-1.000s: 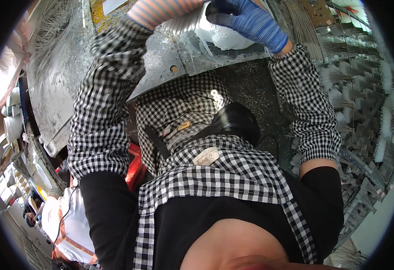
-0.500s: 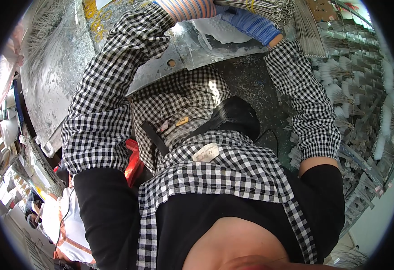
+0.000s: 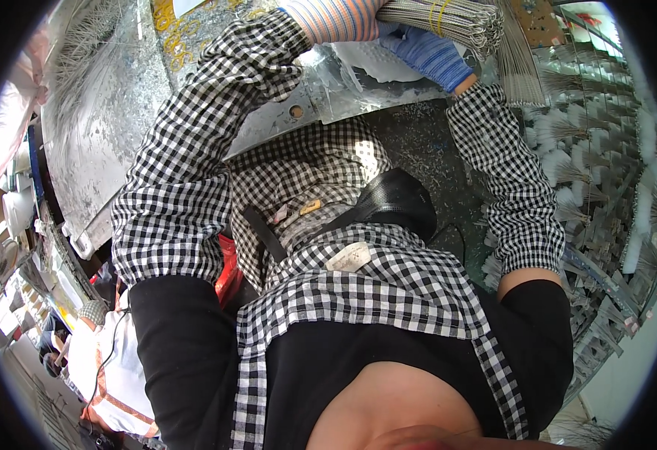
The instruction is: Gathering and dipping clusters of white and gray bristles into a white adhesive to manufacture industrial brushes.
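Observation:
A bundle of thin grey steel wires (image 3: 448, 21) with looped ends lies across the top of the view, bound by a yellow rubber band (image 3: 439, 15). My left hand (image 3: 336, 19), in a pink-and-blue striped glove, is closed round the bundle's left part; its fingertips are partly cut off by the upper edge. Just under the bundle, my right hand (image 3: 430, 58) in a blue glove has its fingers curled against the wires, close beside the left hand. The fingertips of the right hand are hidden beneath the bundle.
Yellow rubber bands (image 3: 169, 37) lie on the scratched metal worktable (image 3: 103, 112), with loose wires (image 3: 81, 52) at its left. More wires (image 3: 522, 75) hang beside the bundle. Racks of wire bundles (image 3: 583, 150) line the right. A person in white (image 3: 118, 375) is behind at lower left.
Both hands and the wire bundle have shifted slightly right and down in the picture, as has the table edge. The grip looks the same.

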### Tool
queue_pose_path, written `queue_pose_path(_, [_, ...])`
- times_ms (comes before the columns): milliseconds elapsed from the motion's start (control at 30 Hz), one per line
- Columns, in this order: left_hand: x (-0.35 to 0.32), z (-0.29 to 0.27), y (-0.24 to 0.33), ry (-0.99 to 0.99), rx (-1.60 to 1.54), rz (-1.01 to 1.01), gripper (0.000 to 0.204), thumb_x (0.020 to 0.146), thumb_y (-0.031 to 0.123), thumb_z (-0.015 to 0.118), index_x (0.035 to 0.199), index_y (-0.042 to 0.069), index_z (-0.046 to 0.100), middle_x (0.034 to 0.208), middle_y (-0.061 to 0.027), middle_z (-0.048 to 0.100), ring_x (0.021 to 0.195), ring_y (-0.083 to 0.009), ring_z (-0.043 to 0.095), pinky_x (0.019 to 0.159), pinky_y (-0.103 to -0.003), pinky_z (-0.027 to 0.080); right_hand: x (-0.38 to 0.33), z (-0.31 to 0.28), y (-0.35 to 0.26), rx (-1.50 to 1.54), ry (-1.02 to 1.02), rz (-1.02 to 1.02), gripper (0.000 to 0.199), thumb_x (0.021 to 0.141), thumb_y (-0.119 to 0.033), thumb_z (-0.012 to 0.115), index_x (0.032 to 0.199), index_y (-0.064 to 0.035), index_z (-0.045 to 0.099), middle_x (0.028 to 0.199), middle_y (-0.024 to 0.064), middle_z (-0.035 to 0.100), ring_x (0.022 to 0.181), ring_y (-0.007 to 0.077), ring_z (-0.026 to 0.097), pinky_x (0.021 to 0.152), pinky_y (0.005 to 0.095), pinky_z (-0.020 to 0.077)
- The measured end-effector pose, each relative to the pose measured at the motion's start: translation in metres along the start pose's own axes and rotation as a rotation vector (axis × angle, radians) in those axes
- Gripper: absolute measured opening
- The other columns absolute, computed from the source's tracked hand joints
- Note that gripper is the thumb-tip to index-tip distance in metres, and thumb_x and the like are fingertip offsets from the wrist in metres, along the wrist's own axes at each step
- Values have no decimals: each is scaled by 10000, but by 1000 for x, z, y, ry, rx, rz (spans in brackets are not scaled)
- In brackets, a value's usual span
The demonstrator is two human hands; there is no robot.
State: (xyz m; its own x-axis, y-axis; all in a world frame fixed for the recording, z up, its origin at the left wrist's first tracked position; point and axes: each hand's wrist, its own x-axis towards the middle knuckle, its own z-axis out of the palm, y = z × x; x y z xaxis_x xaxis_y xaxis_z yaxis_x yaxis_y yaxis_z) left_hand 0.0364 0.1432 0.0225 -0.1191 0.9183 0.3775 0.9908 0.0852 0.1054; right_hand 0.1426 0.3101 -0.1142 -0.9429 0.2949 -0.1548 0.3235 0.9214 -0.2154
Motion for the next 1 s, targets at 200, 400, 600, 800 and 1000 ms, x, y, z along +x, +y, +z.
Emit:
queue_pose_path(200, [-2,-5,0,-47,-127,-73,333,763,241,755,1080,195,668,965,-70,698,1009,-286,676,884,-432,506,-2,2,3,147,-15,-53,700,950,-715,468,1325,-151,643,1185,134,707,1089,324,677,967,451,534])
queue_pose_path(400, [-5,11,-9,-53,-343,-31,583,744,148,790,1283,55,587,1089,-162,714,1049,-340,700,960,-454,563,-18,-17,-13,47,147,-240,581,955,-585,571,1235,-88,679,1175,159,707,1102,319,671,959,439,522])
queue_pose_path(600, [-47,-18,20,509,-751,-488,575,748,213,829,1241,68,571,961,-168,695,901,-301,702,797,-402,561,-78,-111,-41,451,519,-342,256,898,-224,764,1087,-53,740,1016,91,731,848,210,658,789,322,530])
queue_pose_path(800, [-119,-61,75,1035,-2159,-959,585,965,439,605,1339,-6,541,1293,-178,628,1208,-303,614,1072,-451,492,-111,-165,-55,822,635,-205,168,880,-75,770,1046,-52,754,894,-5,742,734,56,588,694,228,466])
queue_pose_path(1000, [-140,-67,97,-129,-385,-977,608,983,492,534,1457,111,509,1494,-108,513,1374,-284,480,1177,-473,356,-104,-183,-93,651,530,-420,140,902,-106,755,1036,-65,755,881,-3,740,700,72,570,634,252,425])
